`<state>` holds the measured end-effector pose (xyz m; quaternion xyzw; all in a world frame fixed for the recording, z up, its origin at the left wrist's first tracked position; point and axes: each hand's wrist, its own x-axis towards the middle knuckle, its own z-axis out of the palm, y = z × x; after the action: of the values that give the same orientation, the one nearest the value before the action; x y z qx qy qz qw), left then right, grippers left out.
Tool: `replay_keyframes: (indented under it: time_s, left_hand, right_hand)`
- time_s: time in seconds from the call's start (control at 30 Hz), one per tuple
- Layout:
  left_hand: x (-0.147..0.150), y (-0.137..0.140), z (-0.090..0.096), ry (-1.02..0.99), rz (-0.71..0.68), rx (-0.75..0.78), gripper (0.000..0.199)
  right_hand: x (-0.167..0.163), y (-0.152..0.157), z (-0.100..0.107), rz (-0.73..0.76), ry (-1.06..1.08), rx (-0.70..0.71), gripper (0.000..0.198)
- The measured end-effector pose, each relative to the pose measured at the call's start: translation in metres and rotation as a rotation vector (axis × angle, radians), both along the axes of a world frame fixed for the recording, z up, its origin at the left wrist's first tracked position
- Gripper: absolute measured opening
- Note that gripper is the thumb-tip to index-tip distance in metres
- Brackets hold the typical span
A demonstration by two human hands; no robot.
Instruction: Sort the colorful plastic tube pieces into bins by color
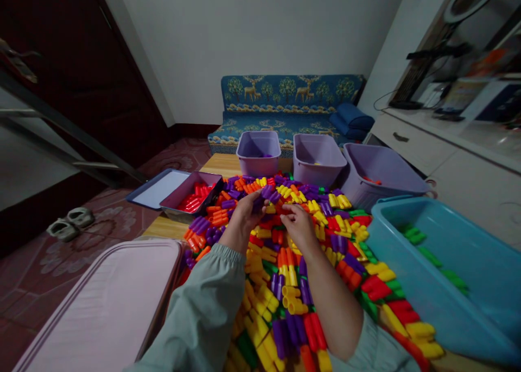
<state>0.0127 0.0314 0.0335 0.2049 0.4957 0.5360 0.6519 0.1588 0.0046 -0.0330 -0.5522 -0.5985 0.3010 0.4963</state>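
Someone is apparently gathering purple blocks (271,193).
The left hand (246,212) is holding them over the mixed pile (295,302); the right hand (299,225) is hovering nearby, its grip impossible to tell; adding more seemingly calls for narrow pinching.

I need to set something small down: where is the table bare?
Bare wood shows on the table between the open box of red pieces and the leftmost purple bin, and in a narrow strip between that box and the pink lid. Plastic pieces crowd the middle.
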Motion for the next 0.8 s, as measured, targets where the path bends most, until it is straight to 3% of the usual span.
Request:
replay_keyframes:
  time_s: [0.17,0.23,0.33,0.57,0.8]
  left_hand:
    - [-0.010,0.001,0.017,-0.405,-0.004,-0.071,0.021]
    - [-0.012,0.007,0.025,-0.566,0.023,-0.044,0.024]
    - [-0.014,0.023,0.043,-0.628,0.077,0.058,0.025]
    - [-0.013,0.069,0.091,-0.408,0.118,0.145,0.018]
    - [-0.007,0.107,0.099,-0.249,0.139,0.194,0.009]
  right_hand:
    - [0.000,0.001,-0.002,-0.005,-0.014,0.011,0.024]
    - [0.000,0.001,-0.002,-0.007,-0.015,0.021,0.021]
    - [0.000,0.002,-0.003,-0.001,-0.004,0.017,0.023]
    - [0.002,0.001,0.002,-0.018,-0.135,0.035,0.019]
    - [0.004,0.002,0.000,-0.007,-0.140,-0.002,0.023]
